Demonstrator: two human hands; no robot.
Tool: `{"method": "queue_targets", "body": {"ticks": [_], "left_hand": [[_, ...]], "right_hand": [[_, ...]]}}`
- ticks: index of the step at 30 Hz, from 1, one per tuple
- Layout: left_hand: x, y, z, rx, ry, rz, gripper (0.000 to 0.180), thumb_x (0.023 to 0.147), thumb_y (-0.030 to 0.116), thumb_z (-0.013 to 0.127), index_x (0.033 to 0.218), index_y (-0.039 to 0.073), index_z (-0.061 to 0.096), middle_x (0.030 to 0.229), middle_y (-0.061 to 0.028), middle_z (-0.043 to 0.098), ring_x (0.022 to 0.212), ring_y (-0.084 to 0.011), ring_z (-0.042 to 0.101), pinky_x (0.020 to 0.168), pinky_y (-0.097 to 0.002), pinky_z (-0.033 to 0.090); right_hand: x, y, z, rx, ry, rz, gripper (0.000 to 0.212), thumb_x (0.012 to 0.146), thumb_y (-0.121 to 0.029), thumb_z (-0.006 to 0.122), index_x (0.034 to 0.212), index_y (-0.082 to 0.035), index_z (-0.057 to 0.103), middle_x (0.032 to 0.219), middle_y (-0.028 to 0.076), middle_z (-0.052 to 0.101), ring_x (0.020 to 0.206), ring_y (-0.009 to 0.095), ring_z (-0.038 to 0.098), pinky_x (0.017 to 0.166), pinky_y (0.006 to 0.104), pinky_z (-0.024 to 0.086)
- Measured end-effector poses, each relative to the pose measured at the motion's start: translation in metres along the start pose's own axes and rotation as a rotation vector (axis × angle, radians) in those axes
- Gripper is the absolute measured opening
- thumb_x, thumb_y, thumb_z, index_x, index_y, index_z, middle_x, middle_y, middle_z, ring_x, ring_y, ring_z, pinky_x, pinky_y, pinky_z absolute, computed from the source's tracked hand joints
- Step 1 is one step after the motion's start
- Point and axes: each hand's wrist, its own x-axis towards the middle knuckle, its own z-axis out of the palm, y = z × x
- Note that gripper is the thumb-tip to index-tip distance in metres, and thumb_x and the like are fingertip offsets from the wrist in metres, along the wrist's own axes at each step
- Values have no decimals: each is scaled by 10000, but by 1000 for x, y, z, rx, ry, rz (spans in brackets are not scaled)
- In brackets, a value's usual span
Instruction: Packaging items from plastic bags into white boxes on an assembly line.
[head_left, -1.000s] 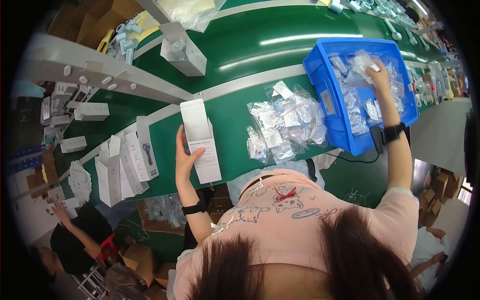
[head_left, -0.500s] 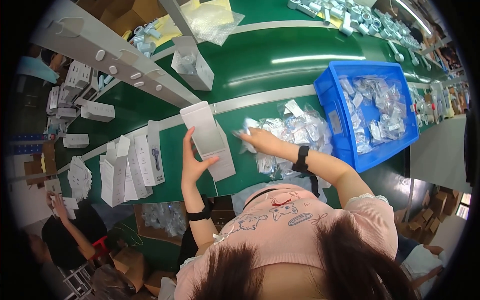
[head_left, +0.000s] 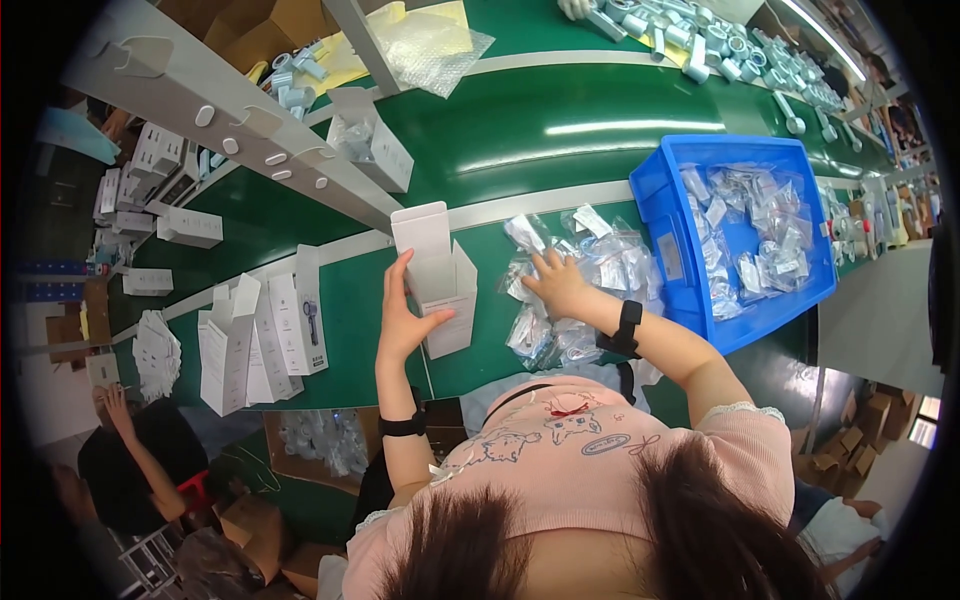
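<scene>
Green tabletop [head_left: 489, 312] shows a bare strip between open box [head_left: 436, 275] and bags [head_left: 621, 264]

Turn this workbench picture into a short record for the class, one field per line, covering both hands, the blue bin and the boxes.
Left hand: thumb and fingers on an open white box, flap raised
Right hand: fingers spread, at a pile of clear bags
Blue bin: right of the pile, more bags inside
Other boxes: white cartons grouped left of the open box
</scene>
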Motion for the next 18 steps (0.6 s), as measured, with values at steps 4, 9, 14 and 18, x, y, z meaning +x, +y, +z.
{"method": "queue_targets", "body": {"ticks": [4,9,14,18], "left_hand": [[-1,-4,3,-13,14,-1,888,502,122,778,1267,125,328,1190,-95,385,1048,-250,434,823,-328,390],[-4,1,6,8,47,-11,874,501,125,780,1253,116,334,1179,-102,391,1057,-256,432,840,-336,387],[1,12,15,87,45,31,845,495,116,784,1222,107,353,1162,-112,411,1066,-267,439,871,-360,386],[-2,15,20,35,84,-20,817,487,116,798,1176,89,360,1145,-123,430,1049,-275,465,883,-369,387]], "right_hand": [[-18,-2,-24,-27,-76,11,802,593,-213,711,1301,-217,336,1342,233,241,1254,429,179,927,570,272],[-24,-5,-26,70,39,-22,892,589,-204,722,1347,-236,254,1359,248,202,1264,451,140,944,579,247],[-18,-4,-19,222,169,-49,916,589,-181,722,1358,-203,224,1355,250,206,1262,427,177,975,532,245],[-10,-3,-23,737,507,-172,982,592,-154,732,1374,-114,140,1364,231,210,1279,359,196,1022,427,226]]}}
